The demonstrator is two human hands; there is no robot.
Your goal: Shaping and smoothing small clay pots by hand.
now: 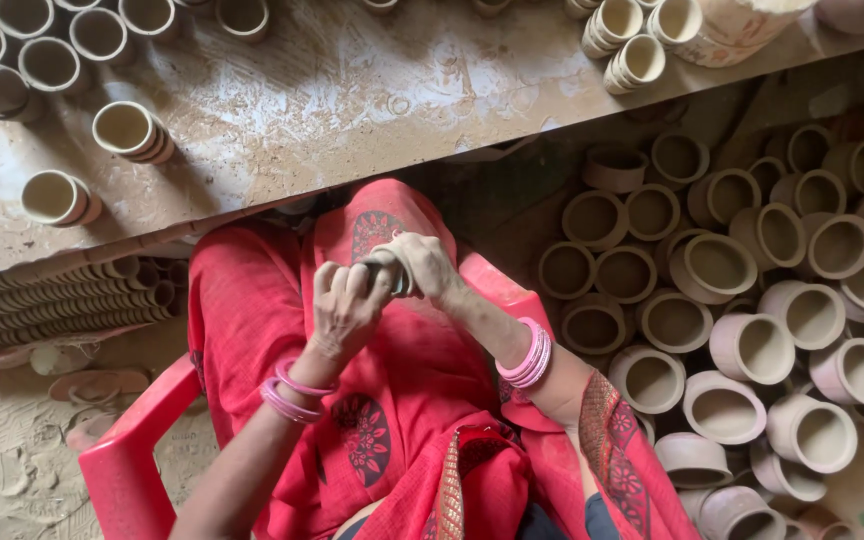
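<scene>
Left hand (pixel 344 305): closed around the near side of a small clay cup (pixel 390 272), fingers curled over it.
Right hand (pixel 422 262): grasping the same cup from the far side, thumb and fingers wrapped on its rim.
Clay cup: held between both hands above the lap, over red cloth (pixel 392 380); mostly hidden by fingers.
Wrists: pink bangles (pixel 526 358) on the right, more pink bangles on the left.
Seat: red plastic chair (pixel 127 450), the person seated in it.
Desk (pixel 332 100): dusty board just ahead of the knees, carrying pale cups (pixel 124 128) standing singly and in short stacks.
Floor right: a crowded heap of unfired pots (pixel 752 345), mouths mostly up.
Floor left: long nested rows of cups (pixel 62 300) lying on their sides beside the chair.
</scene>
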